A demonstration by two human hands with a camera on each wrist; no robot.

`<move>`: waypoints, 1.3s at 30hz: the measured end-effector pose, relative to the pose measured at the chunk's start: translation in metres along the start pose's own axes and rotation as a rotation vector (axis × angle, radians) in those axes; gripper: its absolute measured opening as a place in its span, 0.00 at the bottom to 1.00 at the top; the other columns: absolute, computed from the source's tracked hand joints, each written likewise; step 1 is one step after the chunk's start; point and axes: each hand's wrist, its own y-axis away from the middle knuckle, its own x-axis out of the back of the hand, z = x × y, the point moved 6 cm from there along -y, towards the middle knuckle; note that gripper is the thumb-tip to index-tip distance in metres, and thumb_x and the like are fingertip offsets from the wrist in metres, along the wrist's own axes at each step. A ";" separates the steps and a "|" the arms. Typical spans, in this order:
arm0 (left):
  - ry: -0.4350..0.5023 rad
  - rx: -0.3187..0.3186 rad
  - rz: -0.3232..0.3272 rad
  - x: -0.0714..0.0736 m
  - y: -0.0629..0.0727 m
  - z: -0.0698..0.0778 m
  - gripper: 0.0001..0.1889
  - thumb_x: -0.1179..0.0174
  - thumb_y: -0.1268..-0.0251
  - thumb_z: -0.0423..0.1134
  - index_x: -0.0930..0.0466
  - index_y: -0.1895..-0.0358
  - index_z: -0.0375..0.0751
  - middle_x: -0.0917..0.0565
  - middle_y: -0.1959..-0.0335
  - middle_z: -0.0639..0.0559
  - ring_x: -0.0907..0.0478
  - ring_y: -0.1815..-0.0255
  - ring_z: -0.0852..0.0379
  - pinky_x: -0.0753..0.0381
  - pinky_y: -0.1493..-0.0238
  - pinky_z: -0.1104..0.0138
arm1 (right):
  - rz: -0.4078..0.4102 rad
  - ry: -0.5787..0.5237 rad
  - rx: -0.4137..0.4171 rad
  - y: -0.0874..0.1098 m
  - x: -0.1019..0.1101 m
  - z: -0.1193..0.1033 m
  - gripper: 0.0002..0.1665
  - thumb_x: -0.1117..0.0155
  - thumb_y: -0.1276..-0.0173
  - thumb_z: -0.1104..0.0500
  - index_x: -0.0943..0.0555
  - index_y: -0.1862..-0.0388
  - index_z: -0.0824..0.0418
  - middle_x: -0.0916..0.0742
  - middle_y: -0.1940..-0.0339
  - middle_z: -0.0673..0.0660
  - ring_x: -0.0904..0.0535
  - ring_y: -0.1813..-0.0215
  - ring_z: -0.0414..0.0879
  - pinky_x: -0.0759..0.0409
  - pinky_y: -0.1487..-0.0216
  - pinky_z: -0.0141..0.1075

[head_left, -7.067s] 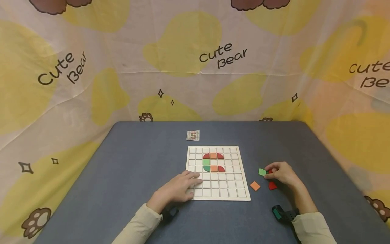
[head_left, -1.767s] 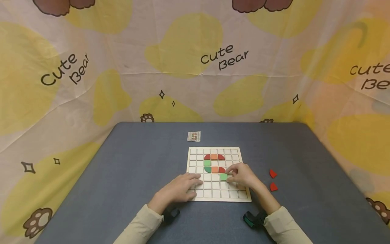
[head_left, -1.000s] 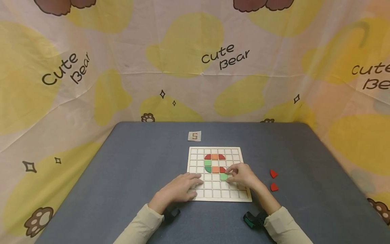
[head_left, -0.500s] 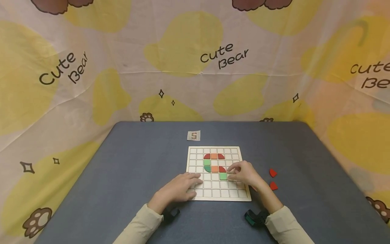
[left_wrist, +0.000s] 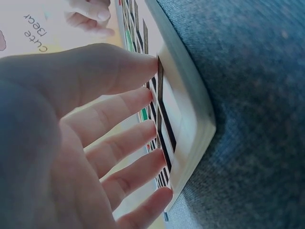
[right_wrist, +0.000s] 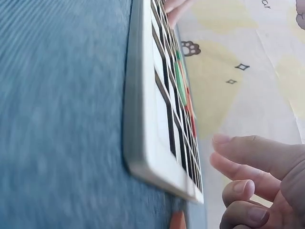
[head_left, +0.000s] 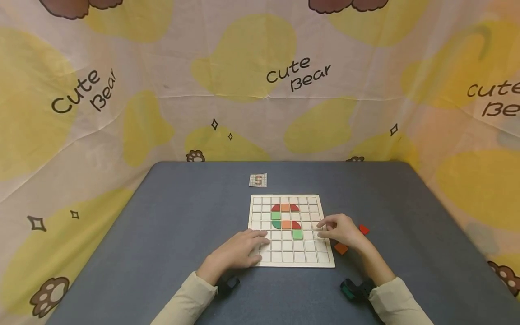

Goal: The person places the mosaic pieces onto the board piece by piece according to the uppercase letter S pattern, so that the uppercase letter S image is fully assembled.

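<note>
My left hand (head_left: 239, 249) rests on the left edge of a white grid board (head_left: 300, 257), its fingers spread over the squares. In the left wrist view its fingertips (left_wrist: 151, 128) touch the board's surface. A green square tile (head_left: 298, 234) lies in a cell below a curved row of red, orange and green tiles (head_left: 286, 224). Over the board's right edge hovers my right hand (head_left: 341, 230), its fingers loosely bent and holding nothing. Just under it lies an orange square tile (head_left: 341, 248), with a red rounded tile (head_left: 364, 229) behind the wrist.
A small card (head_left: 257, 180) with a coloured pattern on a grid lies beyond the board. The blue-grey table (head_left: 195, 203) meets a patterned cloth (head_left: 243, 58) at its back. My right forearm hides part of the table at the right.
The green square, pinched by my right hand at the right earlier, now lies on the board. That hand has let go and moved right, away from it. My left hand stays put.
</note>
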 end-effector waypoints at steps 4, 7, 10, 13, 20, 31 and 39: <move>-0.006 -0.005 0.000 -0.001 0.000 -0.001 0.21 0.42 0.38 0.39 0.22 0.41 0.45 0.25 0.33 0.48 0.28 0.32 0.49 0.28 0.33 0.52 | 0.009 0.010 0.009 0.005 0.009 0.005 0.14 0.30 0.43 0.60 0.15 0.60 0.67 0.31 0.83 0.48 0.41 0.80 0.37 0.40 0.77 0.29; -0.009 -0.012 0.004 -0.001 0.001 -0.001 0.21 0.42 0.38 0.39 0.22 0.41 0.46 0.25 0.33 0.49 0.28 0.32 0.50 0.28 0.34 0.52 | 0.025 0.031 0.003 0.008 0.016 0.009 0.14 0.30 0.43 0.60 0.15 0.60 0.67 0.31 0.82 0.47 0.41 0.80 0.37 0.39 0.77 0.30; -0.006 -0.018 0.008 -0.001 0.001 -0.001 0.21 0.42 0.39 0.39 0.22 0.41 0.45 0.25 0.33 0.49 0.28 0.33 0.50 0.27 0.34 0.52 | 0.038 0.043 -0.009 0.011 0.022 0.014 0.14 0.29 0.42 0.59 0.15 0.59 0.66 0.31 0.82 0.47 0.40 0.80 0.36 0.39 0.76 0.30; -0.006 -0.019 0.006 -0.001 0.000 -0.001 0.21 0.42 0.39 0.39 0.22 0.41 0.45 0.25 0.33 0.49 0.28 0.33 0.50 0.27 0.34 0.52 | 0.044 0.044 -0.025 0.015 0.028 0.018 0.16 0.29 0.42 0.58 0.15 0.58 0.66 0.31 0.81 0.47 0.40 0.80 0.35 0.39 0.75 0.29; -0.009 -0.011 -0.004 0.000 0.000 -0.001 0.21 0.42 0.39 0.39 0.22 0.41 0.46 0.25 0.33 0.49 0.28 0.33 0.49 0.28 0.34 0.52 | 0.078 0.051 -0.074 0.020 0.040 0.028 0.18 0.29 0.42 0.58 0.16 0.56 0.68 0.30 0.81 0.47 0.39 0.80 0.36 0.39 0.76 0.29; -0.003 -0.006 -0.007 0.000 0.001 0.000 0.21 0.42 0.38 0.39 0.22 0.41 0.45 0.25 0.33 0.49 0.28 0.32 0.49 0.28 0.34 0.51 | 0.109 0.076 -0.111 0.023 0.053 0.045 0.20 0.29 0.42 0.58 0.17 0.54 0.70 0.31 0.82 0.47 0.39 0.80 0.36 0.39 0.76 0.29; 0.000 -0.005 -0.008 0.000 0.000 -0.001 0.21 0.42 0.38 0.39 0.22 0.41 0.46 0.25 0.33 0.49 0.28 0.32 0.49 0.28 0.33 0.51 | 0.140 0.067 -0.129 0.024 0.062 0.059 0.23 0.26 0.46 0.57 0.17 0.56 0.71 0.32 0.83 0.46 0.39 0.81 0.35 0.40 0.78 0.28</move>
